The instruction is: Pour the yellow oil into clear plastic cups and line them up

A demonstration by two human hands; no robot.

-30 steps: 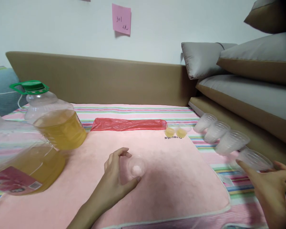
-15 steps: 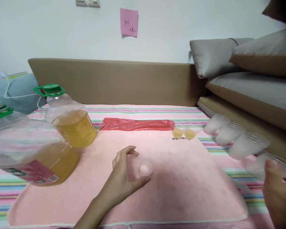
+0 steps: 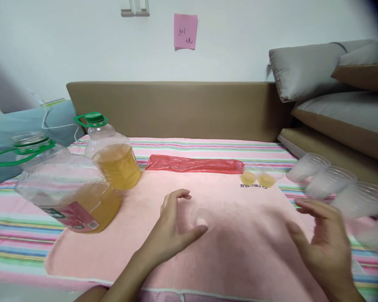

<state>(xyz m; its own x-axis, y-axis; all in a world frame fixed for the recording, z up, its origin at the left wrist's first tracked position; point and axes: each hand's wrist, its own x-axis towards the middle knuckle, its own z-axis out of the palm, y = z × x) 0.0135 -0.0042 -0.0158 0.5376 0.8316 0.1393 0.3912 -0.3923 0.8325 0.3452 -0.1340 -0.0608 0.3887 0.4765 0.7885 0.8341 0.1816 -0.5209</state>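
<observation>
**On the middle of the pink mat (image 3: 239,264), a clear cup (image 3: 199,214) within the left hand's curve**

Nearest, over the mat's right edge, the right hand (image 3: 326,241) is open, thumb and fingers spread apart. The left hand (image 3: 174,230) is open too, in a loose curve about the clear cup's left side, thumb in front and fingers behind; whether it touches the cup, I cannot tell.

By the mat's left edge stands an open-mouthed bottle (image 3: 82,209) of yellow liquid, with a green handle at its neck. Off the right edge, stacks of plastic cups (image 3: 330,182) lean in a row on the striped sheet (image 3: 15,251); the nearest is blurred.

Farther off, toward the far left corner, is a bottle with a green cap (image 3: 116,165), also part filled with yellow liquid. Two small cups (image 3: 266,180) holding yellow liquid sit side by side near the far right corner, just beside a red plastic bag (image 3: 195,164) stretched along the far edge.

Beyond the sheet rises a brown panel (image 3: 176,111), with grey and brown cushions (image 3: 305,71) piled at its right. A pink note (image 3: 185,31) hangs on the wall (image 3: 233,46).
</observation>
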